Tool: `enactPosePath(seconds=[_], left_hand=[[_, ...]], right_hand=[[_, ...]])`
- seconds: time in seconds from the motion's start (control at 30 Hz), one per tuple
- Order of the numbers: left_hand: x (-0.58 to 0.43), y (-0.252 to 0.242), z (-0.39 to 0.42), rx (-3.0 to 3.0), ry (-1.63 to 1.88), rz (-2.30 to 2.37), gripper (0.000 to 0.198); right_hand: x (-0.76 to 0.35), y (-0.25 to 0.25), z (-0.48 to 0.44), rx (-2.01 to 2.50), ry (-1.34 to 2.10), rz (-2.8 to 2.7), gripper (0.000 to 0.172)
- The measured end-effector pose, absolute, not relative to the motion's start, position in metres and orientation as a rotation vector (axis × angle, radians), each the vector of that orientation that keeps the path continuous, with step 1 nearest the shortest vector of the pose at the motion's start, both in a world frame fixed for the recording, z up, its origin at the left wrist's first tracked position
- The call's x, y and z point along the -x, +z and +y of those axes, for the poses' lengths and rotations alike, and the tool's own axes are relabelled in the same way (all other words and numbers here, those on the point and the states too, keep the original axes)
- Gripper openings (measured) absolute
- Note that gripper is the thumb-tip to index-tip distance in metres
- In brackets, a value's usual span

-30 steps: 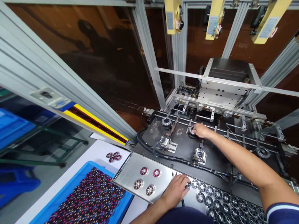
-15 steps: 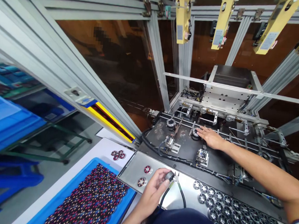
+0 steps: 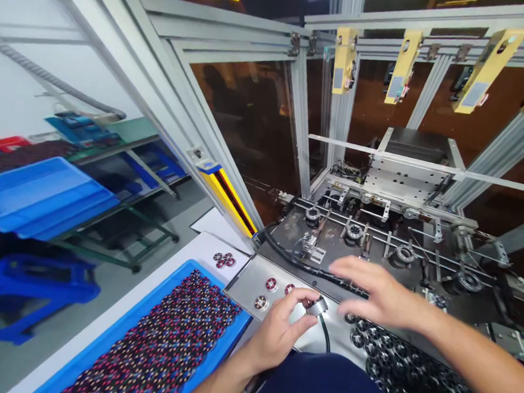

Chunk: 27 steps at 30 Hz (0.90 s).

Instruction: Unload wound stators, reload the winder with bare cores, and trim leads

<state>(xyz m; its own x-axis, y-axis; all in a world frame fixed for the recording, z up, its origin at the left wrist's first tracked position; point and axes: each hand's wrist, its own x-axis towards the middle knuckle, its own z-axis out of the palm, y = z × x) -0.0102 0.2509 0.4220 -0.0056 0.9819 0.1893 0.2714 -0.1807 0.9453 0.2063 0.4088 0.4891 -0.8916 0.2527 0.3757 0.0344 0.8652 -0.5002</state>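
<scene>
Between the thumb and fingers of my left hand (image 3: 274,332) is a dark, round metal ring part (image 3: 317,307), held above the metal ledge (image 3: 243,282). My right hand (image 3: 383,295) hangs just to its right, fingers stretched and apart, slightly blurred, with nothing visible in it. Under the ring part, the dark handle (image 3: 325,334) of the cutting pliers shows; their jaws are hidden. Several small red-and-silver round cores (image 3: 271,284) lie on the ledge, one partly behind my left fingers. Right of them, rows of dark ring parts (image 3: 395,349) reach under my right forearm.
A blue tray (image 3: 185,266) packed with similar round cores stands at the left. A few more cores (image 3: 224,260) lie on the white surface behind it. Beyond the ledge is a machine bed (image 3: 286,228) with round parts (image 3: 354,233) in its stations, cables and rods.
My right hand has left the round part on the machine and come back near my left hand. The pliers' jaws have gone out of sight, and another red core shows. The view has shifted left.
</scene>
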Motion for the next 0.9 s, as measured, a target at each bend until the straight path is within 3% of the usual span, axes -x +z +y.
enactPosePath(seconds=[0.1, 0.23, 0.33, 0.5, 0.57, 0.7, 0.9], left_hand=[[0.001, 0.426, 0.246, -1.568, 1.246, 1.286, 0.030], [-0.018, 0.424, 0.240, -1.468, 1.273, 1.115, 0.039], [-0.033, 0.420, 0.238, -1.260, 1.332, 0.984, 0.047], [-0.046, 0.420, 0.237, -1.272, 1.327, 1.090, 0.032], [-0.045, 0.424, 0.236, -1.478, 1.291, 1.166, 0.026], [-0.044, 0.433, 0.235, -1.918, 1.186, 1.195, 0.023], [-0.049, 0.435, 0.234, -2.156, 1.034, 1.111, 0.036]], right_hand=[[-0.212, 0.489, 0.355, 0.126, 0.800, -2.484, 0.048], [-0.217, 0.465, 0.320, 0.278, 0.689, -2.274, 0.036], [-0.222, 0.448, 0.305, 0.412, 0.625, -2.083, 0.036], [-0.237, 0.446, 0.292, 0.509, 0.648, -2.031, 0.048], [-0.246, 0.452, 0.291, 0.541, 0.734, -2.101, 0.048], [-0.264, 0.466, 0.295, 0.657, 1.014, -2.213, 0.026], [-0.278, 0.475, 0.309, 0.660, 1.631, -2.154, 0.024]])
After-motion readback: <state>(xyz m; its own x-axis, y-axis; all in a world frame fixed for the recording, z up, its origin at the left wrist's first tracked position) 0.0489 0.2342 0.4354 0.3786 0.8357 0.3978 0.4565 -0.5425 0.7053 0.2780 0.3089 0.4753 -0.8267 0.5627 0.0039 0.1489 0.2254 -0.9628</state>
